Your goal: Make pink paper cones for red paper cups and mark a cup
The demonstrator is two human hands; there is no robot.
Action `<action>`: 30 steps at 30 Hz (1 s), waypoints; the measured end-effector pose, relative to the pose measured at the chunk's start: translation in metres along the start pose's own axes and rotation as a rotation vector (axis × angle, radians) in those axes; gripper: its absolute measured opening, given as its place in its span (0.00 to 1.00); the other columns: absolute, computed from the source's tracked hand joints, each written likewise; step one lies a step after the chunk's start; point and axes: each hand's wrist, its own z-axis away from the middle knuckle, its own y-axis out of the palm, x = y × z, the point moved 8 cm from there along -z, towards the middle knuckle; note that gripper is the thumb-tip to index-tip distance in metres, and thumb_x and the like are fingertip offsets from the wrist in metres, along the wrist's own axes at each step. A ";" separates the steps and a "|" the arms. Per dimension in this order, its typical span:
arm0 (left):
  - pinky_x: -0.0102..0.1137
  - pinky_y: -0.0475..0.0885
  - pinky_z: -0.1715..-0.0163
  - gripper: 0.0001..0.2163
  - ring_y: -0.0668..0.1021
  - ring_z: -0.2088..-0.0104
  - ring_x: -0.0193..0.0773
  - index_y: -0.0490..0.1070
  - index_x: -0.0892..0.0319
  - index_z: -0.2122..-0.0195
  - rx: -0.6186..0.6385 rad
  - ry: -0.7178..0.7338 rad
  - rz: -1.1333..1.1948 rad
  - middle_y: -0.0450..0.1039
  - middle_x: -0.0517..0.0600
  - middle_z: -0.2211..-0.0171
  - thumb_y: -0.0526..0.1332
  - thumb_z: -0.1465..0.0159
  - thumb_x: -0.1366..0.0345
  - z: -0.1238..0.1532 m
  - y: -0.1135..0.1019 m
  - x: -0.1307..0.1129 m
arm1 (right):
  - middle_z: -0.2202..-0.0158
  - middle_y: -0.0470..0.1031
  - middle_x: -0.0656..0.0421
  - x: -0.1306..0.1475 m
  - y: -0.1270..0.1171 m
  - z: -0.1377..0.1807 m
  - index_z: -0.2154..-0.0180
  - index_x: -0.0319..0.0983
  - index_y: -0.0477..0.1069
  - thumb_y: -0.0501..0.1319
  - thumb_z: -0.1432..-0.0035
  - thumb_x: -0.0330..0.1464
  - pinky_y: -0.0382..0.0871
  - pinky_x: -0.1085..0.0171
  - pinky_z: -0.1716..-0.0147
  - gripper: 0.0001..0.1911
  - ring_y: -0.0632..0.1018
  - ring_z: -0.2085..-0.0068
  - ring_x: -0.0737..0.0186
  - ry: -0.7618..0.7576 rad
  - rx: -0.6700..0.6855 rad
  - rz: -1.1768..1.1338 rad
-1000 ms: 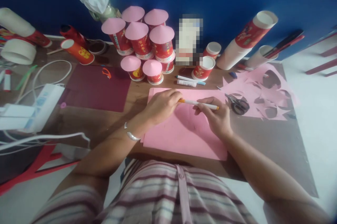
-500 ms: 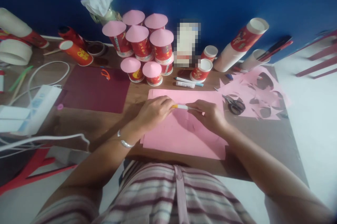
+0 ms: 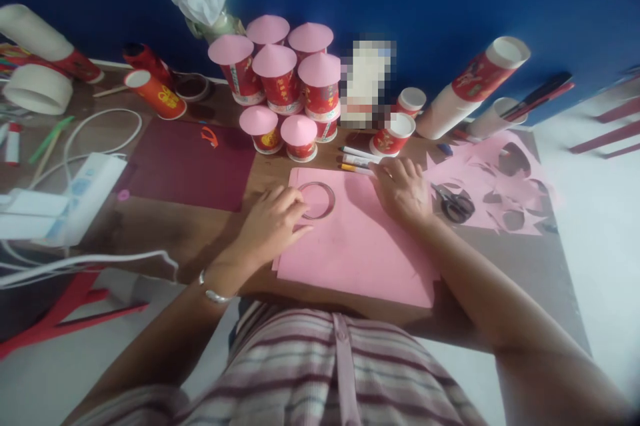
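My left hand [image 3: 273,223] rests at the left edge of the pink paper [image 3: 350,253], thumb stretched away from the other fingers. Its fingertips touch a thin metal ring [image 3: 331,193] lying on the sheet. At the paper's top edge, my right hand [image 3: 403,193] has its fingertips on the right end of a yellow-capped marker [image 3: 354,169]. That marker lies alongside a white marker [image 3: 359,153] and a thicker white tube [image 3: 356,161]. The undersides of my right fingers are hidden.
Red cups with pink cone roofs [image 3: 275,79] stand at the back. Black-handled scissors [image 3: 456,205] lie beside cut pink scraps [image 3: 493,206] on the right. A dark red sheet [image 3: 193,169], a white power strip [image 3: 85,199] and cables are on the left.
My hands have parted. The right one carried the yellow-capped marker to the markers at the paper's top edge; the left one moved left and down. The metal ring now shows.
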 end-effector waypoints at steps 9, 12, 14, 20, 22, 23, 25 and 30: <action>0.39 0.76 0.53 0.04 0.78 0.57 0.43 0.78 0.57 0.62 -0.237 -0.029 0.087 0.76 0.53 0.60 0.64 0.31 0.69 0.013 -0.032 0.007 | 0.54 0.82 0.54 0.026 -0.039 0.028 0.50 0.46 0.77 0.58 0.30 0.29 0.68 0.54 0.54 0.13 0.79 0.53 0.53 -0.068 0.014 -0.122; 0.40 0.76 0.54 0.02 0.78 0.57 0.43 0.77 0.55 0.62 -0.273 -0.175 0.023 0.75 0.52 0.60 0.64 0.31 0.69 0.030 -0.043 0.032 | 0.54 0.82 0.52 0.010 -0.042 0.043 0.48 0.44 0.77 0.58 0.30 0.30 0.70 0.54 0.55 0.13 0.79 0.53 0.51 0.003 0.065 -0.114; 0.41 0.76 0.56 0.03 0.77 0.57 0.45 0.77 0.56 0.62 -0.266 -0.262 -0.035 0.75 0.54 0.60 0.64 0.31 0.68 0.041 -0.043 0.049 | 0.54 0.82 0.51 -0.004 -0.042 0.052 0.47 0.43 0.77 0.58 0.29 0.32 0.70 0.54 0.55 0.13 0.80 0.53 0.50 0.061 0.102 -0.073; 0.42 0.74 0.57 0.06 0.76 0.58 0.48 0.78 0.56 0.65 -0.157 -0.381 -0.197 0.75 0.55 0.59 0.62 0.31 0.67 0.052 -0.023 0.083 | 0.47 0.80 0.45 -0.045 -0.042 0.069 0.47 0.38 0.77 0.52 0.25 0.37 0.69 0.53 0.53 0.17 0.78 0.46 0.43 0.232 0.272 0.134; 0.41 0.74 0.58 0.06 0.76 0.59 0.48 0.78 0.57 0.66 -0.133 -0.358 -0.228 0.75 0.55 0.59 0.63 0.31 0.67 0.051 -0.018 0.085 | 0.45 0.80 0.46 -0.053 -0.043 0.071 0.48 0.38 0.77 0.52 0.25 0.38 0.69 0.54 0.54 0.18 0.78 0.45 0.42 0.272 0.327 0.153; 0.41 0.74 0.58 0.06 0.76 0.59 0.47 0.78 0.57 0.66 -0.120 -0.344 -0.233 0.75 0.55 0.60 0.63 0.31 0.67 0.050 -0.015 0.085 | 0.44 0.79 0.46 -0.057 -0.044 0.071 0.48 0.39 0.76 0.52 0.25 0.38 0.69 0.53 0.54 0.18 0.78 0.45 0.42 0.291 0.345 0.157; 0.41 0.75 0.58 0.06 0.76 0.59 0.47 0.78 0.57 0.66 -0.101 -0.329 -0.229 0.76 0.55 0.60 0.63 0.31 0.67 0.051 -0.013 0.085 | 0.44 0.79 0.46 -0.063 -0.047 0.071 0.49 0.40 0.76 0.52 0.25 0.37 0.68 0.53 0.56 0.16 0.78 0.46 0.42 0.333 0.361 0.174; 0.41 0.76 0.57 0.05 0.78 0.58 0.48 0.79 0.57 0.62 -0.123 -0.334 -0.182 0.78 0.55 0.58 0.63 0.31 0.66 0.055 -0.017 0.077 | 0.51 0.81 0.44 -0.073 -0.049 0.071 0.57 0.41 0.76 0.52 0.27 0.33 0.64 0.53 0.63 0.14 0.77 0.51 0.42 0.363 0.434 0.219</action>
